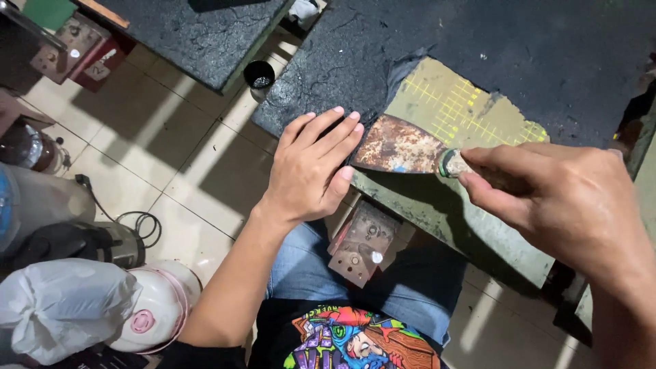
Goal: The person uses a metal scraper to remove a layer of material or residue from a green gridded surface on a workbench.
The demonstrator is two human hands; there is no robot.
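My right hand [553,198] grips the handle of a rusty scraper [400,147]. Its wide blade lies flat on a green board [458,212], with its edge against a black, cracked coating [342,61] that covers the board. A patch with yellow grid lines [458,106] is bare where the coating is gone. My left hand [311,171] rests flat, fingers spread, on the coating at the board's near corner, just left of the blade. It holds nothing.
A second black-coated board [198,34] lies at the upper left, with a small black cup [259,74] beside it. A rusty metal bracket [359,249] sits by my knees. On the tiled floor at left are a white bag [61,307], containers and a cable [140,222].
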